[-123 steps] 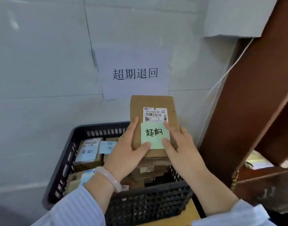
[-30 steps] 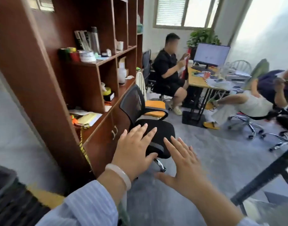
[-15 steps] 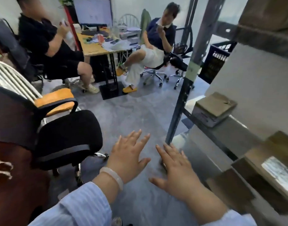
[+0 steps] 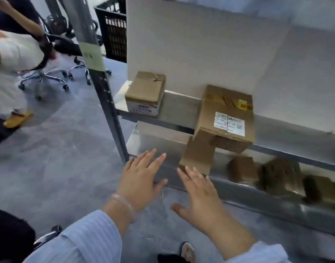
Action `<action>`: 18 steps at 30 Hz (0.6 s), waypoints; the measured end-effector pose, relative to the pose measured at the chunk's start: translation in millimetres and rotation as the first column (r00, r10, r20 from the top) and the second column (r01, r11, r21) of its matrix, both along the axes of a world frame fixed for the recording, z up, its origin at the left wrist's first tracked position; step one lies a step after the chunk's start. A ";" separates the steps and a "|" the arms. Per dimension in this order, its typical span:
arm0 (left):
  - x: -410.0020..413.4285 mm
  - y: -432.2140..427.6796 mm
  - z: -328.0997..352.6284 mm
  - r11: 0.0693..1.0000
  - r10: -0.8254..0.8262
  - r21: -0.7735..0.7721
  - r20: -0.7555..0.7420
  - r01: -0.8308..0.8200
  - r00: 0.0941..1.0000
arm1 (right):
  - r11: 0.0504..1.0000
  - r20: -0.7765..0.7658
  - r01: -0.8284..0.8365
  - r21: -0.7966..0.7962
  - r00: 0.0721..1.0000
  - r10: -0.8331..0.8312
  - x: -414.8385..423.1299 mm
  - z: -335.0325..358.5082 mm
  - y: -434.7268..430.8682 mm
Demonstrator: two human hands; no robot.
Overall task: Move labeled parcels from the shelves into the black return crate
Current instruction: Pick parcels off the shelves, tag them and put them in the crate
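Nearest you, both striped light-blue sleeves [image 4: 83,238] reach forward, and the toe of a shoe [image 4: 187,252] shows on the grey floor between them. Your left hand [image 4: 140,179] is spread wide, palm down, fingers straight and fanned. It holds nothing, and a pale bracelet [image 4: 125,204] sits on its wrist. Your right hand [image 4: 199,198] is just as wide, thumb out to the side, and it is also empty.

Both hands hang in front of the metal rim of the lower shelf [image 4: 238,188]. The right fingertips [image 4: 183,170] meet the near corner of a small brown parcel [image 4: 198,154] on that shelf in the picture, but you cannot tell whether they touch it. To its right on the same shelf lie more brown parcels [image 4: 242,168], too blurred to read.

On the upper shelf [image 4: 276,150] a larger parcel [image 4: 227,116] with a white printed label on top juts over the front edge, right above the small one. Farther left on that shelf, well apart from it, a squat parcel [image 4: 145,93] carries a label on its front face.

The grey upright post [image 4: 106,95] of the rack rises left of your hands, with a pale green note [image 4: 92,56] stuck high on it. Beyond it stand wheeled office chairs [image 4: 41,76], a seated person at the left edge, and a black crate [image 4: 113,31] on the floor behind the rack.
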State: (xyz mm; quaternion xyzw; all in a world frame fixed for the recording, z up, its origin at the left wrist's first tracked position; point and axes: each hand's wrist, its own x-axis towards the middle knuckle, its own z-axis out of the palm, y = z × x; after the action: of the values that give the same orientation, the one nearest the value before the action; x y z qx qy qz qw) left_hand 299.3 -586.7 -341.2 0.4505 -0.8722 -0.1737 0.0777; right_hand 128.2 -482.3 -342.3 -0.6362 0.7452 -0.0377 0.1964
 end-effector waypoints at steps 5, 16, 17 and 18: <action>-58.6 -8.7 -26.1 0.995 -0.093 0.041 0.031 0.091 0.995 | 0.987 0.007 0.160 -0.034 0.987 -0.160 -54.3 -18.6 7.3; -154.2 -27.9 -116.6 0.988 0.000 0.150 0.130 -0.020 0.992 | 0.987 0.034 0.083 0.138 0.996 -0.088 -165.4 -115.1 -24.9; -160.3 -26.8 -125.8 0.984 0.010 0.175 0.143 -0.035 0.990 | 0.983 0.034 0.089 0.159 0.995 -0.095 -175.6 -124.1 -27.9; -166.3 -26.0 -135.1 0.979 0.012 0.199 0.157 -0.043 0.988 | 0.977 0.044 0.105 0.183 0.992 -0.115 -184.8 -132.8 -30.5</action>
State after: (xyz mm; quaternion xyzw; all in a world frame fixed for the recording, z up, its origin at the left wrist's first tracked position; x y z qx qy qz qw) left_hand 133.1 -612.7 -476.3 0.4802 -0.8472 -0.2246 -0.0338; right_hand -56.6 -512.8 -475.2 -0.5722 0.7741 0.0015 0.2710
